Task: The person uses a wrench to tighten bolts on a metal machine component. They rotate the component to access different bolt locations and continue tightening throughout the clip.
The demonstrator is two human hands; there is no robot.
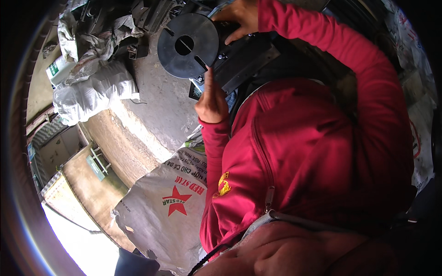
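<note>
A round dark-grey metal disc [170, 54] with a central hole and two narrow slots lies at the top middle. My left hand [212, 103] is just below it, index finger stretched out to the disc's edge at one slot, the other fingers folded. I see nothing held in this hand. Beyond the disc's right edge, my right hand [241, 17] spreads thumb and fingers apart over a dark part; what its fingertips touch is hard to make out. Beside the disc, a dark metal frame [246, 64] with shiny bolts extends to the right.
White plastic sacks [94, 89] and a white container with a green label [59, 69] are at the left on the concrete floor [161, 101]. A large printed sack [156, 221] lies below. Dark metal parts [152, 16] crowd the top.
</note>
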